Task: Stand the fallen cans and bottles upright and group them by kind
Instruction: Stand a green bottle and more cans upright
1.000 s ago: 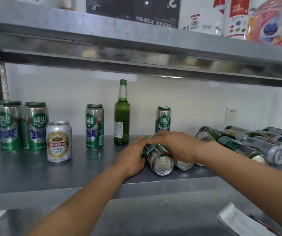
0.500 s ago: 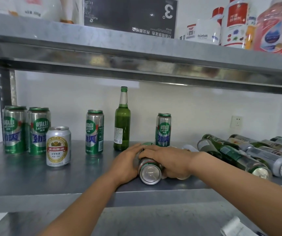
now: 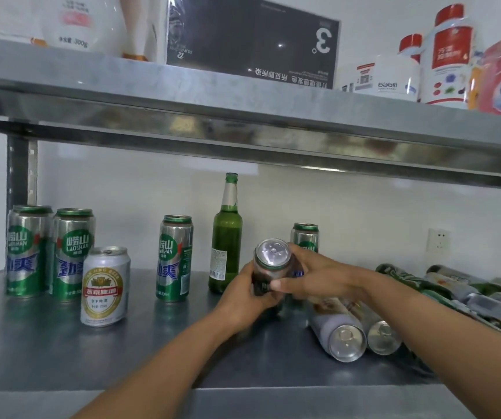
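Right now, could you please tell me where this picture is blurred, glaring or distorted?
Head view: the wide lens bends the upper shelf; in the same head view the held can is motion-blurred, label unreadable, with glare on its lid; the fallen cans at far right look smeared.

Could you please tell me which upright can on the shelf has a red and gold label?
The short white can, standing just in front of the green cans at the left; those are taller, with green labels.

A black cardboard box [image 3: 252, 40] printed with a white 3 sits on the upper grey steel shelf [image 3: 182, 95], beside a white plastic tub [image 3: 385, 77] and red-capped white bottles [image 3: 450, 55]. A white socket [image 3: 438, 239] is set in the wall below.
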